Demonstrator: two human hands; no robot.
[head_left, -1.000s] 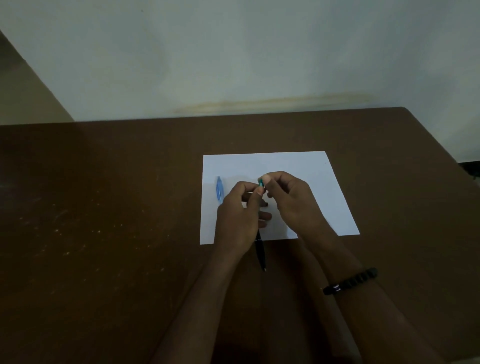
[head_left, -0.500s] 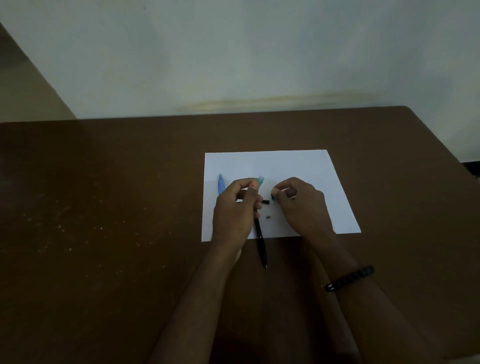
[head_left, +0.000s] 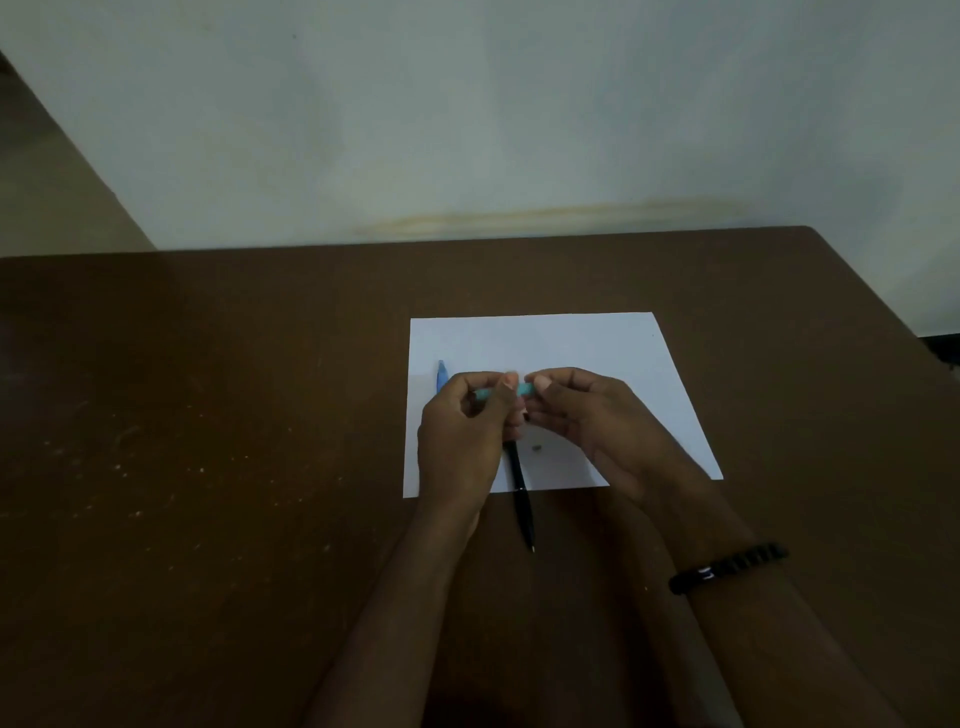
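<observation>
L hand (head_left: 462, 431) & R hand (head_left: 587, 415), fingers curled, pinch short teal plastic pen tube (head_left: 525, 389) over middle of white paper sheet (head_left: 571, 343): pen-assembly step; next prob. needs aligning w/ black pen barrel (head_left: 522, 501) at its near edge.

holding a teal tube (head_left: 522, 389) level between left hand (head_left: 462, 436) and right hand (head_left: 587, 415), above a white paper (head_left: 597, 343) on a brown surface (head_left: 208, 415). below the hands a black pen (head_left: 522, 499), half off the paper's near edge, a small grey bit (head_left: 537, 447) beside it. left of the hands a blue cap (head_left: 442, 375); on the right wrist a black bracelet (head_left: 727, 566).
</observation>
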